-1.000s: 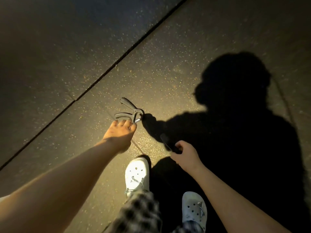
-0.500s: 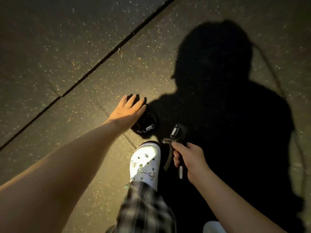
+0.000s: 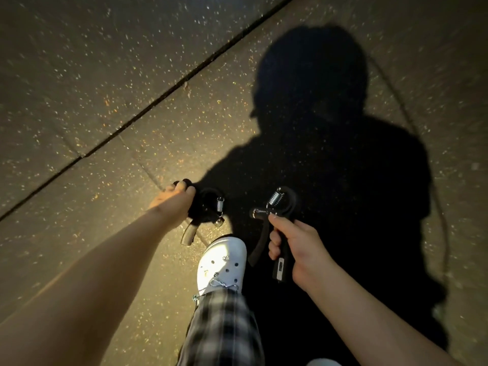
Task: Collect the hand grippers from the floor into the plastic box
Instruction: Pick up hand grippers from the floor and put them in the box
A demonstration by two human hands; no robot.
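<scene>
Underfoot, speckled dark stone floor (image 3: 105, 75) with a diagonal seam (image 3: 158, 93); broad shadow of the person (image 3: 330, 154) across the right half. Between the arms, white perforated clog (image 3: 221, 262) below a plaid trouser leg (image 3: 224, 326). Far forward and low, left hand (image 3: 174, 199), fingers curled round one handle of a black spring hand gripper (image 3: 208, 207); lifted or touching the floor, cannot tell. Nearer, right hand (image 3: 298, 247) fisted round a handle of a second black hand gripper (image 3: 280, 204), spring end away.
</scene>
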